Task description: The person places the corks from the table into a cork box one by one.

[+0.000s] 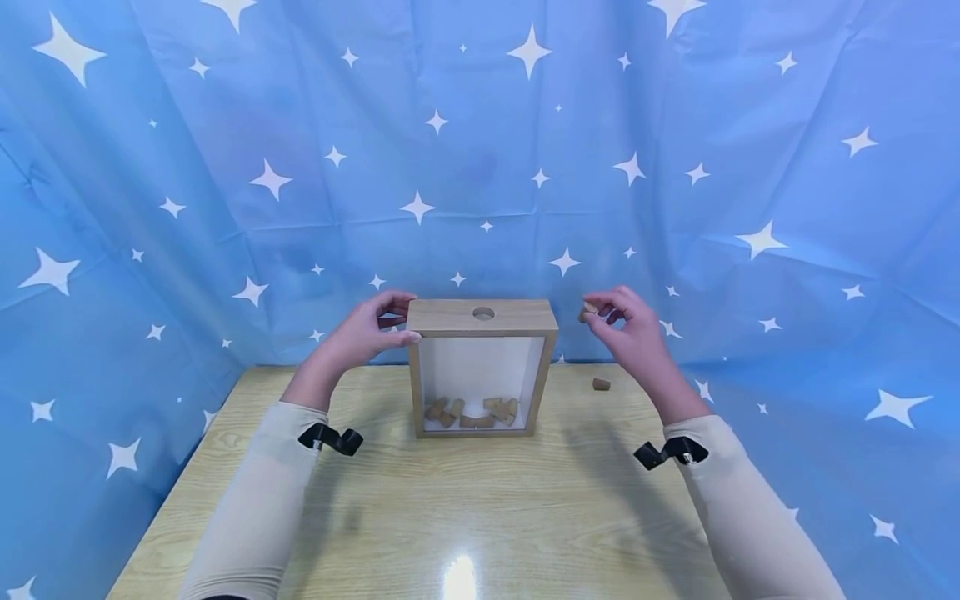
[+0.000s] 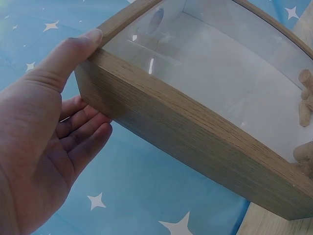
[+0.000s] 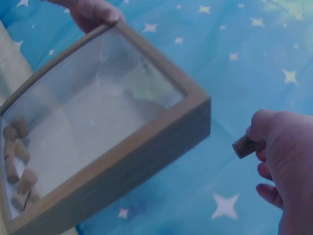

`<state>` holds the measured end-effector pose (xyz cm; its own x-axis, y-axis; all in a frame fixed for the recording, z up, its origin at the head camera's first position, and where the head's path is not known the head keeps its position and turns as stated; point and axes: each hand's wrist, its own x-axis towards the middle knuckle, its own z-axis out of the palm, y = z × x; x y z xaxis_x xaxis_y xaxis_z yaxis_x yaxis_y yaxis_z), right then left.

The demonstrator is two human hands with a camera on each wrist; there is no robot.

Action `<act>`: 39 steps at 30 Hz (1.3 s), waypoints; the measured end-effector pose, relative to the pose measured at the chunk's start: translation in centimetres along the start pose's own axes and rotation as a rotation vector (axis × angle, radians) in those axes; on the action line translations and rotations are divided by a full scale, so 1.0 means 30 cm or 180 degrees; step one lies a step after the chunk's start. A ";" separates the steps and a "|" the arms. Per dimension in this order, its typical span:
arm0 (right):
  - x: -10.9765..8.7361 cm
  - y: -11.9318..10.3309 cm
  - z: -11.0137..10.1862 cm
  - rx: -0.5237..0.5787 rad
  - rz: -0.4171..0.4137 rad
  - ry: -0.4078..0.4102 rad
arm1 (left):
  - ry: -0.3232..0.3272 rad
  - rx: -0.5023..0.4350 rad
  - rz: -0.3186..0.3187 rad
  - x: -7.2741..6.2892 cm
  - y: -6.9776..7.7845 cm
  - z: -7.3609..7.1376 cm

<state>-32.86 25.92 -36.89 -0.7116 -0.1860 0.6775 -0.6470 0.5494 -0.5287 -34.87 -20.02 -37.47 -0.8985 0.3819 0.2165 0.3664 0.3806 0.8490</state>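
A wooden shadow box with a clear front and a round hole in its top stands upright on the table. Several corks lie inside along its bottom. My left hand grips the box's upper left corner, the thumb on the front edge and the fingers behind, as the left wrist view also shows. To the right of the box, about level with its top, my right hand pinches a cork between thumb and fingertips. Below that hand another cork lies on the table.
The light wood table reaches back to a blue curtain with white stars, which hangs close behind the box. Black camera mounts sit on both sleeved wrists.
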 end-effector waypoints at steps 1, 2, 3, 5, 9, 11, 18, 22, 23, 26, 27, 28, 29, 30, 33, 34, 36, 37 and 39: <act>0.010 -0.011 0.000 0.0021 -0.0043 0.0014 | -0.0002 0.0005 -0.0003 0.001 -0.001 0.000; 0.019 -0.023 0.000 0.0040 -0.0076 0.0021 | -0.0006 -0.0001 -0.0005 0.001 -0.001 0.000; 0.029 -0.031 0.001 0.0045 -0.0103 0.0018 | -0.0011 -0.0009 -0.0005 0.002 -0.002 -0.001; 0.046 -0.048 0.003 0.0063 -0.0145 -0.0003 | -0.0012 -0.0003 -0.0008 0.003 -0.001 -0.001; 0.074 -0.076 0.016 0.0067 -0.0149 -0.0094 | -0.0032 -0.0005 -0.0007 0.002 0.001 -0.002; 0.090 -0.092 0.026 0.0059 -0.0178 -0.0130 | -0.0033 0.0003 -0.0009 0.001 0.003 -0.004; 0.137 -0.146 0.075 0.0184 -0.0323 -0.0228 | -0.0034 0.0016 -0.0012 0.001 0.001 -0.005; 0.157 -0.164 0.108 0.0256 -0.0426 -0.0302 | -0.0035 -0.0003 -0.0002 0.001 -0.002 -0.004; 0.162 -0.167 0.116 0.0267 -0.0442 -0.0324 | -0.0034 0.0000 0.0005 0.002 -0.002 -0.004; 0.172 -0.178 0.139 0.0303 -0.0460 -0.0396 | -0.0035 -0.0009 0.0032 0.002 -0.003 -0.005; 0.175 -0.181 0.146 0.0304 -0.0455 -0.0420 | -0.0038 -0.0006 0.0037 0.002 -0.004 -0.005; 0.178 -0.186 0.154 0.0301 -0.0443 -0.0447 | -0.0040 -0.0007 0.0044 0.003 -0.004 -0.005; 0.181 -0.190 0.161 0.0290 -0.0427 -0.0474 | -0.0042 -0.0004 0.0050 0.003 -0.003 -0.006; 0.183 -0.196 0.167 0.0285 -0.0422 -0.0496 | -0.0044 -0.0011 0.0054 0.003 -0.003 -0.006; 0.188 -0.209 0.186 0.0265 -0.0390 -0.0571 | -0.0047 -0.0013 0.0062 0.005 -0.002 -0.004; 0.190 -0.214 0.192 0.0270 -0.0388 -0.0600 | -0.0045 -0.0020 0.0062 0.005 0.000 -0.004; 0.195 -0.224 0.203 0.0269 -0.0410 -0.0660 | -0.0039 -0.0019 0.0063 0.006 -0.002 -0.004; 0.197 -0.228 0.210 0.0252 -0.0415 -0.0693 | -0.0037 -0.0021 0.0061 0.005 -0.002 -0.004; 0.203 -0.237 0.222 0.0215 -0.0436 -0.0753 | -0.0032 -0.0028 0.0068 0.004 -0.003 -0.004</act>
<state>-34.40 15.45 -32.42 -0.6553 -0.4442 0.6110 -0.7527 0.4521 -0.4786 -35.03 -20.09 -37.45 -0.8881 0.3982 0.2298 0.3832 0.3648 0.8486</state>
